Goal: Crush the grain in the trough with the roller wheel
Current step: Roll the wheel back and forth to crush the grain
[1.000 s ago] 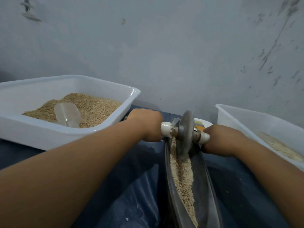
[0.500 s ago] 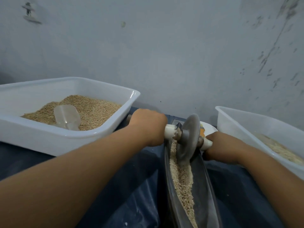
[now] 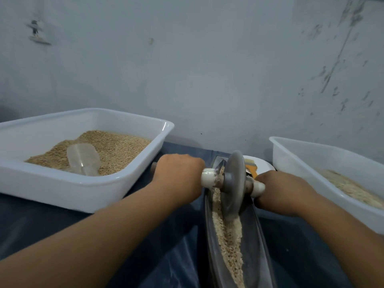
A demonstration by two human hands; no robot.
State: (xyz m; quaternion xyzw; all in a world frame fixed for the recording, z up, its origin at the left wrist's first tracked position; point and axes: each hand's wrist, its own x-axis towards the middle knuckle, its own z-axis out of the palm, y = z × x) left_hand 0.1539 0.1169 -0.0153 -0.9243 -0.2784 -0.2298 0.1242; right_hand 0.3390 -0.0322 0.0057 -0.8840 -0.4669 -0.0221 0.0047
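Observation:
A narrow dark metal trough (image 3: 258, 246) runs from the bottom edge toward the wall and holds a strip of pale grain (image 3: 228, 242). A grey metal roller wheel (image 3: 233, 183) stands upright in the trough on the grain, on a white axle handle (image 3: 208, 177). My left hand (image 3: 178, 177) grips the left end of the axle. My right hand (image 3: 284, 190) grips the right end. Most of each handle is hidden inside my fists.
A large white tub (image 3: 83, 190) with brown grain and a clear plastic scoop (image 3: 83, 157) stands at left. Another white tub (image 3: 307, 163) with paler grain sits at right. A white plate (image 3: 262, 165) with an orange item lies behind the wheel. The wall is close ahead.
The wheel has rolled toward me along the trough and both hands came back with it. More grain shows beyond the wheel.

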